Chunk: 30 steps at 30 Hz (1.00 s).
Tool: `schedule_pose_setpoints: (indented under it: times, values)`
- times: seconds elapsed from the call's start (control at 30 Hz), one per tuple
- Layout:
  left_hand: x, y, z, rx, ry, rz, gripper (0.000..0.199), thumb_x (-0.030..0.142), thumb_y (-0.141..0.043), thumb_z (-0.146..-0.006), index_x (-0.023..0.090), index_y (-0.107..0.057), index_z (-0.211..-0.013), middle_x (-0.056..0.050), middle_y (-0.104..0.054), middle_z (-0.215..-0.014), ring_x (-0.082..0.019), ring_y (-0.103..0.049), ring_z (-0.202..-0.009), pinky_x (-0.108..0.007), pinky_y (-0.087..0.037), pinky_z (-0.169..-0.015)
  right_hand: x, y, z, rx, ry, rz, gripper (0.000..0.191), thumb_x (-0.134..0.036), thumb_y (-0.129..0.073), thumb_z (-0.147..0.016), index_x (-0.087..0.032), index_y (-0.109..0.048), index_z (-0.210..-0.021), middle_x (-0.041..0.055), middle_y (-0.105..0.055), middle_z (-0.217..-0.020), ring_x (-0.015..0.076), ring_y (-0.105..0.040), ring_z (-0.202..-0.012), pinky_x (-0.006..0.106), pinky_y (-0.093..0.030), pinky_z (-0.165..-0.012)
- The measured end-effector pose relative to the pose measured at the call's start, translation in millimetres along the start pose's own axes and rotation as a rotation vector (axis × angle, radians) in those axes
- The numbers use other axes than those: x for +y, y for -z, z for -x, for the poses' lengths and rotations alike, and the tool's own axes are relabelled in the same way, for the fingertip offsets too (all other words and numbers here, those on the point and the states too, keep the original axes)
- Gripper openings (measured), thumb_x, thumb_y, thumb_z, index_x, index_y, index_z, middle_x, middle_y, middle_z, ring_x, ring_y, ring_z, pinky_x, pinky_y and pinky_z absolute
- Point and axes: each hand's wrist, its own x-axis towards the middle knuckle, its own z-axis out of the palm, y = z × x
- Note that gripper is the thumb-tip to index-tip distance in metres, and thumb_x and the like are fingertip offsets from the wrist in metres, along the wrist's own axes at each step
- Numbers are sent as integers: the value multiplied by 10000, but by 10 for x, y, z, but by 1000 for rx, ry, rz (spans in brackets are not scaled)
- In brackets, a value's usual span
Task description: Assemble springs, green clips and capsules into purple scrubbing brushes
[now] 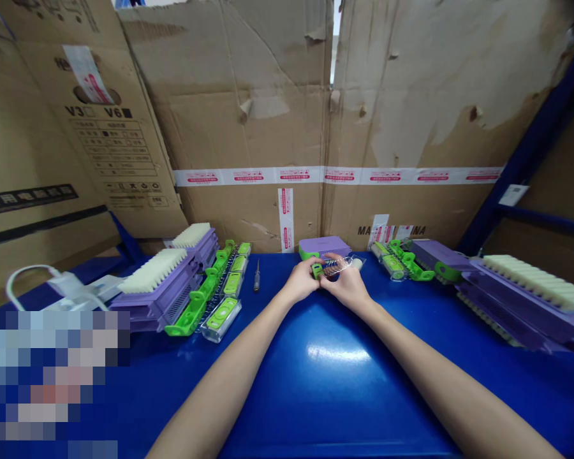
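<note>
Left hand (307, 280): fingers closed in a pinch; a small green part (317, 271) is gripped at the fingertips. Right hand (348, 287): fingers curled; a thin wire coil (339, 264) is held, partly hidden by the fingers, its near end set close beside the green part, between both hands. Purple housing (326, 246): placed just behind the hands. Screwdriver (257, 281): laid to the left of the left hand, well apart. Green brackets (205, 291): lined up farther left. Bristled purple blocks (530, 296): stacked well right of the right hand.
</note>
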Motion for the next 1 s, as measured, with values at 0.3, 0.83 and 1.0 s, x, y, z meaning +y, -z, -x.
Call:
schedule_pose_setpoints:
  times: [0.3,0.83,1.0]
  values:
    - [96,152,26,-144,169,151,427,39,-666,-569,109,-593,-984,-6,-649,-665,-101,-580,-555,-213,-475,-527,58,-12,-3,-45,12,250,554,-285,-577,-716,-173,-493,-1251,77,-697,-921,246,-652,-843,303,-467,-725]
    - [34,196,18,-158,235,298,564,174,-806,-572,128,-625,-1104,-58,-703,-750,-156,-656,-690,-273,-529,-660,69,-37,15,-65,72,491,574,-319,-544,-744,-163,-477,-1292,83,-707,-803,241,-657,-707,278,-437,-605]
    - [33,191,24,-149,212,261,572,190,-782,-605,126,-605,-1145,-46,-695,-712,-135,-634,-631,-274,-522,-657,52,-41,11,-86,71,514,587,-323,-530,-764,-130,-458,-1313,108,-707,-810,259,-661,-708,290,-439,-607]
